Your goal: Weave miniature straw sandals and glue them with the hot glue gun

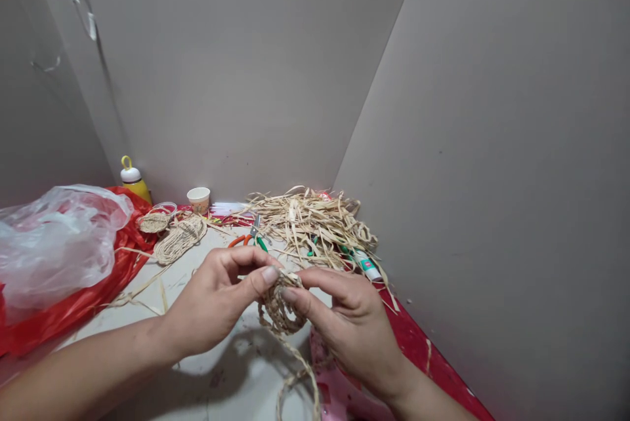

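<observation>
Between my two hands is a small coil of braided straw cord [281,309], held above the table. My left hand [229,296] pinches its upper left edge between thumb and index finger. From the other side, my right hand [344,313] grips the upper right edge with thumb and fingers. A loose tail of the braid [308,372] hangs from the coil and loops down toward the bottom of the view. My fingertips cover part of the coil's top.
A heap of dry straw strips [315,221] lies at the back, with a glue tube [368,267] by it. Orange-handled scissors [250,232], a woven sole-shaped piece [181,239], a paper cup [199,200], a yellow bottle [138,186] and plastic bags [63,244] sit further left. Grey partitions [236,80] enclose the table.
</observation>
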### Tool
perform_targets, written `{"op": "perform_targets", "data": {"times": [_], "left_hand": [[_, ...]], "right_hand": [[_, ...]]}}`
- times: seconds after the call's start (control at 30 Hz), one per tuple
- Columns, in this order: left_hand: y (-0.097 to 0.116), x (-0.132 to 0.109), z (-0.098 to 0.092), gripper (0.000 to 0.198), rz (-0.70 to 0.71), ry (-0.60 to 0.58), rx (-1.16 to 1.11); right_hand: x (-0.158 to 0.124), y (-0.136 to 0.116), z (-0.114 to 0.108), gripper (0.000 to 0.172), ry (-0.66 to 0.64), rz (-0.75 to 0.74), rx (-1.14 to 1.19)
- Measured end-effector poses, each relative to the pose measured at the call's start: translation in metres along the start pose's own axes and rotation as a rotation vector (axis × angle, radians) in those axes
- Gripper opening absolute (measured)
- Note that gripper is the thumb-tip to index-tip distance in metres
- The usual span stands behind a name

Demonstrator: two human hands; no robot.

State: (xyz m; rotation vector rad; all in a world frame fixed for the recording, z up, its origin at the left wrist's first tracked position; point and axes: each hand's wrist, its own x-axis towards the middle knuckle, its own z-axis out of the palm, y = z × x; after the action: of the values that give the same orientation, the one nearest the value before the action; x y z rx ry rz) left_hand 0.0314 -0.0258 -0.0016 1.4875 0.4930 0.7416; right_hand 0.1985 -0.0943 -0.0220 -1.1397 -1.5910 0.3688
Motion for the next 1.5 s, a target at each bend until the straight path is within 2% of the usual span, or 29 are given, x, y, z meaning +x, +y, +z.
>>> {"op": "perform_targets", "data": {"times": [0.13, 0.3, 0.43, 0.53, 0.67, 0.73, 0.87, 1.03, 1.33, 1.5], "left_hand": [[-0.008, 0.007, 0.000, 0.025, -0.077, 0.068, -0.079], [-0.008, 0.006, -0.002, 0.035, -0.039, 0.080, -0.049], [-0.008, 0.007, -0.003, 0.037, -0.016, 0.156, -0.102], [-0.011, 0.011, -0.004, 0.031, -0.035, 0.167, -0.124], [-0.012, 0.013, -0.007, 0.027, 0.096, 0.243, -0.003], [-0.012, 0.012, -0.008, 0.033, 0.159, 0.273, 0.057], [-0.020, 0.012, -0.004, 0.050, 0.133, 0.179, 0.085], [-0.034, 0.013, 0.004, 0.042, 0.149, 0.151, 0.138], [-0.040, 0.013, 0.007, 0.044, 0.182, 0.198, 0.244], [-0.037, 0.013, 0.004, 0.040, 0.227, 0.245, 0.305]], "right_hand": [[0.001, 0.006, 0.003, 0.031, 0.032, 0.022, -0.016], [0.004, 0.010, 0.003, 0.022, 0.044, 0.162, 0.111], [0.006, 0.011, 0.004, 0.024, 0.113, 0.312, 0.273], [0.008, 0.013, 0.003, 0.027, 0.110, 0.366, 0.362], [0.009, 0.022, 0.003, 0.028, 0.151, 0.407, 0.433], [0.009, 0.027, 0.004, 0.030, 0.199, 0.420, 0.480], [0.010, 0.035, 0.009, 0.033, 0.272, 0.415, 0.522], [0.010, 0.035, 0.014, 0.031, 0.285, 0.403, 0.511], [0.006, 0.029, 0.016, 0.024, 0.307, 0.376, 0.438], [0.007, 0.024, 0.012, 0.023, 0.213, 0.392, 0.462]]}}
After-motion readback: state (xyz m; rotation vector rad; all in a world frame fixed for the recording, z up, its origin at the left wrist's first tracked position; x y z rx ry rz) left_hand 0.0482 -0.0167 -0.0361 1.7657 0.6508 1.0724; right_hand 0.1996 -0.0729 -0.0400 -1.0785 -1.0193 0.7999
